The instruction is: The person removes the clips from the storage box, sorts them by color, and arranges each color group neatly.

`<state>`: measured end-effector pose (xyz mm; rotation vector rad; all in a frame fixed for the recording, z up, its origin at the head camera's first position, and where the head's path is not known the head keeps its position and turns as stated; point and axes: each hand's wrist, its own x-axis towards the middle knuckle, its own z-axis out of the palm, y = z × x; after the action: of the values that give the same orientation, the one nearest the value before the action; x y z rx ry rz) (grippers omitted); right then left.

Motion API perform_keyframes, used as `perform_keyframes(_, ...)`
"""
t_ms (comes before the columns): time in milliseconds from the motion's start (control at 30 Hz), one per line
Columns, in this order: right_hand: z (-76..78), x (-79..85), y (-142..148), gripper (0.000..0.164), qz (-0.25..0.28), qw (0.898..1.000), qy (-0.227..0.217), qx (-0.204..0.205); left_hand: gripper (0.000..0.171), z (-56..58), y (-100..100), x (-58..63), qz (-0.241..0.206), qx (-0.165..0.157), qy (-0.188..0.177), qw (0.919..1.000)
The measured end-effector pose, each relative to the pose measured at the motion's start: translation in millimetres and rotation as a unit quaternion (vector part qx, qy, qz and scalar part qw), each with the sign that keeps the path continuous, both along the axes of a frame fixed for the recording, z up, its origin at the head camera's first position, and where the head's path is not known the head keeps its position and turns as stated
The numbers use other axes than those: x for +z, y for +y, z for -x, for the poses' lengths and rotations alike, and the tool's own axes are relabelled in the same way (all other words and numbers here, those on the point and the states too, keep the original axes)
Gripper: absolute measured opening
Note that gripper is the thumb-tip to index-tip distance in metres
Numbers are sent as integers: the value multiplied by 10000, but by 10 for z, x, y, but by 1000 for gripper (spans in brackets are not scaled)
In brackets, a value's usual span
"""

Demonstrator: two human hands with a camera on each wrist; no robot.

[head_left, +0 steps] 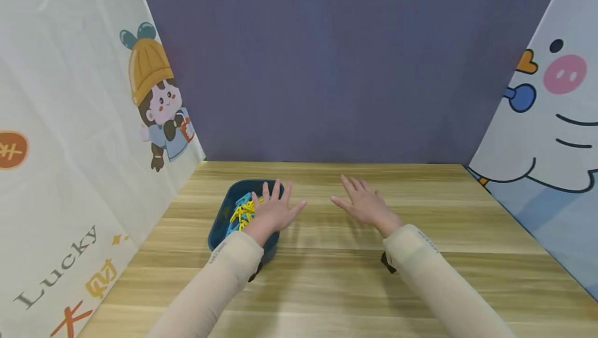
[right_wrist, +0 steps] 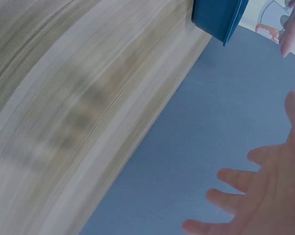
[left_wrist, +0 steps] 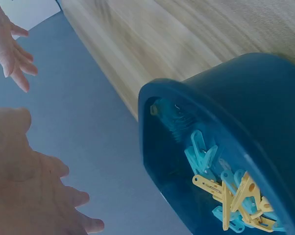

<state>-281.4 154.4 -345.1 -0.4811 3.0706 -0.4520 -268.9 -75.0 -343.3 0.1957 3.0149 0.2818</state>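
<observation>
Bin (head_left: 226,202): dark blue, rounded corners, on counter (head_left: 336,286), long axis roughly front to back. Clips (head_left: 244,210) inside bin: yellow and light blue plastic, loose heap, long axes crossing, pointing mixed ways. Left hand (head_left: 274,213) raised by bin's right side, fingers straight, spread, empty. Right hand (head_left: 366,205) well right of bin, fingers likewise spread, empty.

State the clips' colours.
The clips are yellow and light blue, best seen in the left wrist view.
</observation>
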Motion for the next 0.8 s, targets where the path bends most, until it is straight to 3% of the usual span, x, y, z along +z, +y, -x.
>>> perform_keyframes(400, 29, -6, -11, 77, 398, 9988, -114, 249, 72, -38, -80, -29, -69, -74, 53, 9999)
perform_keyframes(800, 42, -25, -52, 74, 523, 9977, -340, 247, 73, -74, -167, -44, 80, -43, 96, 9999)
